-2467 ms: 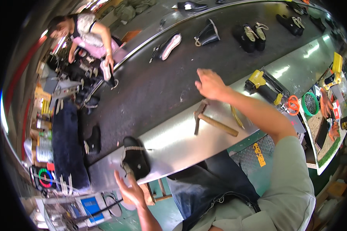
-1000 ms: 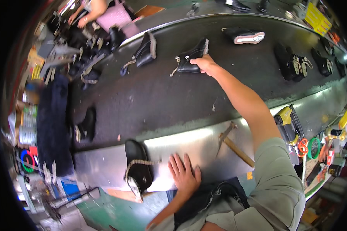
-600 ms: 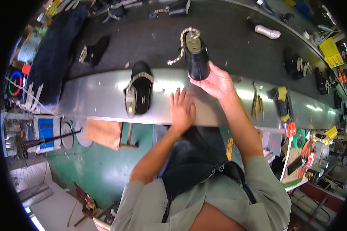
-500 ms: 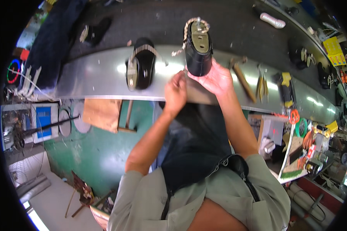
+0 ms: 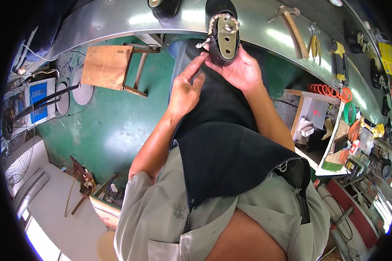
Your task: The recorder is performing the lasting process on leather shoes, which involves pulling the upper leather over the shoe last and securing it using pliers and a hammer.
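The right hand [image 5: 244, 71], at top centre of the frame, cups a black shoe [image 5: 222, 34] from below, fingers wrapped about one end; the shoe's olive insert [image 5: 226, 45] faces up, with a braided cord [image 5: 212, 21] looped over it. The left hand [image 5: 185, 89] has its fingers loosely bent, their tips beside the shoe's lower left — whether they touch or pinch anything, I cannot tell. The shoe hides part of the metal bench [image 5: 117, 26]. Another black shoe [image 5: 167, 9] sits left of it, cut by the upper edge. Toward the upper right lie a hammer [image 5: 294, 32], pliers [image 5: 315, 45] and a yellow-and-black tool [image 5: 339, 61] — all apart from the hands — with a coiled orange hose [image 5: 326, 90] below. At upper left, a wooden stool [image 5: 106, 67] stands on the green floor [image 5: 113, 117].
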A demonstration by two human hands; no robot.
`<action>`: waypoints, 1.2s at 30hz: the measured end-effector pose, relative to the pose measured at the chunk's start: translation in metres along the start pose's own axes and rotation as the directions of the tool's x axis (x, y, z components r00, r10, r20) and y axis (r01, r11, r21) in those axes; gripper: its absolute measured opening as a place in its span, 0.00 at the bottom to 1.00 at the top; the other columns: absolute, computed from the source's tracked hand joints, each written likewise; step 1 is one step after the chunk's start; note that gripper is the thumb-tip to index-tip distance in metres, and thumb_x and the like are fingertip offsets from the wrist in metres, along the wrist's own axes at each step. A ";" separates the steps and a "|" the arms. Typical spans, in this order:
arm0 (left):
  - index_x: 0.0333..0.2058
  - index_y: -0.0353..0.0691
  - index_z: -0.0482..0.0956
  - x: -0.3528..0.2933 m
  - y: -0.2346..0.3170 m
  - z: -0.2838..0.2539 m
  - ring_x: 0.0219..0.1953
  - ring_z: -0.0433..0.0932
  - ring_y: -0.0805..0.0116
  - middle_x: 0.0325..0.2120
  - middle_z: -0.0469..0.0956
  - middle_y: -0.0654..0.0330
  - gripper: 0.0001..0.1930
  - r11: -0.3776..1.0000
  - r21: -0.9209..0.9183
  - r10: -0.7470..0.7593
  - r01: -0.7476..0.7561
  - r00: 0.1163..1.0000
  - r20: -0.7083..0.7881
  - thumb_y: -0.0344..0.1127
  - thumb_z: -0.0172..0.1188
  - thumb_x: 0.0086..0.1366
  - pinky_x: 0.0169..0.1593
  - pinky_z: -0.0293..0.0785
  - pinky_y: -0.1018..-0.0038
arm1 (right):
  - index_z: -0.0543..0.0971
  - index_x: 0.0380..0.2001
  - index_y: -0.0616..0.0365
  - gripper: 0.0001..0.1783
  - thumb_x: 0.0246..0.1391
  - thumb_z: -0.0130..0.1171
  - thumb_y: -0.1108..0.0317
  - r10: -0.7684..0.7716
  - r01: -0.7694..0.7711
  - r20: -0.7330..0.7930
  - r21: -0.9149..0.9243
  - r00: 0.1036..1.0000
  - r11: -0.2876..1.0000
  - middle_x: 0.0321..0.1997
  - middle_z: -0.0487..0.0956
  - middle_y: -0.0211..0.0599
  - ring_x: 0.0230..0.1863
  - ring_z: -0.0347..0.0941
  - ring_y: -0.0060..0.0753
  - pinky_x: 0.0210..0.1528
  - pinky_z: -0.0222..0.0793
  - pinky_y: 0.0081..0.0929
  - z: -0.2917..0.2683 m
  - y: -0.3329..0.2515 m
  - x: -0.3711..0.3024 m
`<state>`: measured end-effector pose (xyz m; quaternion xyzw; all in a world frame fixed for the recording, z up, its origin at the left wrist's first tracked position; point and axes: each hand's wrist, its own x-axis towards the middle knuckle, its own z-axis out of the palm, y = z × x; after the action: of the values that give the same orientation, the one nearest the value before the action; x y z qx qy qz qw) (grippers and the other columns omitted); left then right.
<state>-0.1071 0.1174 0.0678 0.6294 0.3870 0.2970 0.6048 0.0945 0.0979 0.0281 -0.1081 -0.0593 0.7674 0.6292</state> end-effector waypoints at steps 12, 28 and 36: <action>0.67 0.31 0.63 0.029 0.000 -0.003 0.65 0.69 0.64 0.62 0.72 0.53 0.27 0.874 -0.468 -0.137 0.133 0.990 0.027 0.41 0.51 0.76 0.70 0.59 0.67 | 0.60 0.72 0.55 0.40 0.71 0.31 0.36 0.044 -0.069 -0.197 -0.117 0.979 0.991 0.72 0.66 0.46 0.72 0.63 0.50 0.69 0.59 0.61 -0.003 0.013 -0.015; 0.73 0.39 0.53 0.021 -0.011 0.010 0.74 0.54 0.54 0.72 0.58 0.49 0.50 1.000 -0.010 0.026 -0.025 0.991 0.131 0.33 0.74 0.57 0.73 0.54 0.63 | 0.63 0.69 0.59 0.33 0.74 0.37 0.45 -0.056 0.018 -0.156 -0.234 0.986 0.972 0.69 0.70 0.40 0.69 0.66 0.35 0.72 0.59 0.41 -0.012 0.010 -0.007; 0.75 0.41 0.41 0.053 0.001 -0.002 0.74 0.54 0.55 0.72 0.55 0.48 0.64 0.999 0.016 0.037 -0.043 0.958 0.285 0.33 0.79 0.48 0.73 0.54 0.63 | 0.63 0.69 0.58 0.33 0.73 0.41 0.45 -0.003 -0.047 -0.194 -0.251 0.981 0.967 0.68 0.70 0.38 0.68 0.67 0.34 0.71 0.60 0.40 -0.020 0.006 -0.008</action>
<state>-0.0807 0.1628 0.0641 0.6799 0.2866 0.2114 0.6410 0.0954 0.0879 0.0078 -0.2626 -0.0949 0.7463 0.6042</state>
